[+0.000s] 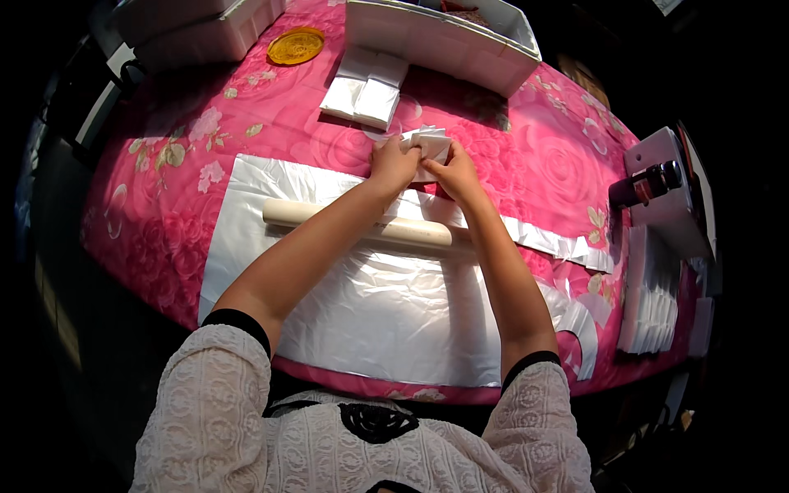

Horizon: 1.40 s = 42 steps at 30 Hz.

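Observation:
Both arms reach forward over a white tube that lies across a glossy white plastic sheet. Beyond the tube, my left hand and my right hand meet at a small folded white piece, thin like paper or plastic film. Fingers of both hands are closed on it, the right thumb pressing its near side. My left fingertips are partly hidden behind the hand. Just past them rest two side-by-side stacks of folded white pieces.
A pink flowered cloth covers the table. White foam boxes stand at the back, near a yellow round lid. At right are a dark bottle, a stack of white sheets and white strips.

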Motion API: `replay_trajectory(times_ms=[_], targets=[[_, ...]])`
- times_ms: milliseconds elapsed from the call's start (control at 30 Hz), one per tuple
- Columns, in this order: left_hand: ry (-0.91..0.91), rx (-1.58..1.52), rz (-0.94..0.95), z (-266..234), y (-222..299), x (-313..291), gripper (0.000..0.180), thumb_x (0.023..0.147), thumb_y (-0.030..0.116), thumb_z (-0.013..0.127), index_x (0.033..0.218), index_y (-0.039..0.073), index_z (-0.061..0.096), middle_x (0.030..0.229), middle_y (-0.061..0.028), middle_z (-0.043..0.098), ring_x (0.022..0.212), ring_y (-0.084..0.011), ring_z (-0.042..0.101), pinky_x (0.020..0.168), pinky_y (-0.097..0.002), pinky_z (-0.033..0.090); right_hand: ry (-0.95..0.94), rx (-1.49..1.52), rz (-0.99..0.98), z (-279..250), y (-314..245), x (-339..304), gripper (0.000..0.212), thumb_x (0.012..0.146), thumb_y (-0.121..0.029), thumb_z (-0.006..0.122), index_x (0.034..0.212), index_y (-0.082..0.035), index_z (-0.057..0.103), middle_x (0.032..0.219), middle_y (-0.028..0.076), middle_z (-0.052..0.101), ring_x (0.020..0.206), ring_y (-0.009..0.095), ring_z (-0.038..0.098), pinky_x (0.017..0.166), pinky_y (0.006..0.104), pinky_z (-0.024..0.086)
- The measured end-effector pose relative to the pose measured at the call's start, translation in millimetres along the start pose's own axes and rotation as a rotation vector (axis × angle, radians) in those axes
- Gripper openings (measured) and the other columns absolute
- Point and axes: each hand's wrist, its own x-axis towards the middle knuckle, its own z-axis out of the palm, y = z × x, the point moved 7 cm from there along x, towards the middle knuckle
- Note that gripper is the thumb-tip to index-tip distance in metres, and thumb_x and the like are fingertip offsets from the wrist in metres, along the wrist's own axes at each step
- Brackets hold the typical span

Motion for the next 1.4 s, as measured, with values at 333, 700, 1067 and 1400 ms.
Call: replay_trajectory(times_ms=[333,700,1067,1400], targets=[[-0.239,-0.078,0.710,-54,42,-208,0.047,0.086,0.014,0.060,0.121,0.004,0.031,0.121,-0.0145,0.043,0.111,-0.0244,0.045,0.095,-0.0367,0.036,-0.072,0.227,-0.173,19,-75,-199,0.065,0.076,0.005,0.058,0.135,-0.003,0.033,0.123,0.015,0.049,0.117,0.024,0.046,0.099,0.0347,0.035],[-0.303,0.101,0.678,-51,-12,-238,0.042,0.073,0.000,0.065,0.108,0.005,0.042,0.127,-0.0184,0.041,0.116,-0.0353,0.040,0.097,-0.0416,0.033,-0.072,-0.072,-0.224,53,-33,-243,0.055,0.073,0.004,0.056,0.125,-0.004,0.040,0.112,0.013,0.055,0.102,0.032,0.049,0.097,0.0405,0.030],[-0.331,0.340,0.725,-96,-11,-233,0.051,0.073,0.020,0.070,0.116,0.005,0.046,0.130,-0.0160,0.039,0.119,-0.0339,0.037,0.100,-0.0424,0.030,-0.069,0.591,-0.020,0,-37,-77,0.018,0.085,-0.010,0.061,0.102,-0.003,0.059,0.097,0.004,0.062,0.088,0.011,0.056,0.079,0.0241,0.043],[-0.416,0.289,0.668,-92,-20,-230,0.054,0.072,0.021,0.070,0.117,0.004,0.046,0.130,-0.0167,0.041,0.117,-0.0339,0.041,0.100,-0.0426,0.033,0.133,0.048,0.342,-18,34,145,0.030,0.081,-0.020,0.067,0.097,0.004,0.059,0.082,0.008,0.062,0.063,0.010,0.051,0.052,0.0236,0.041]])
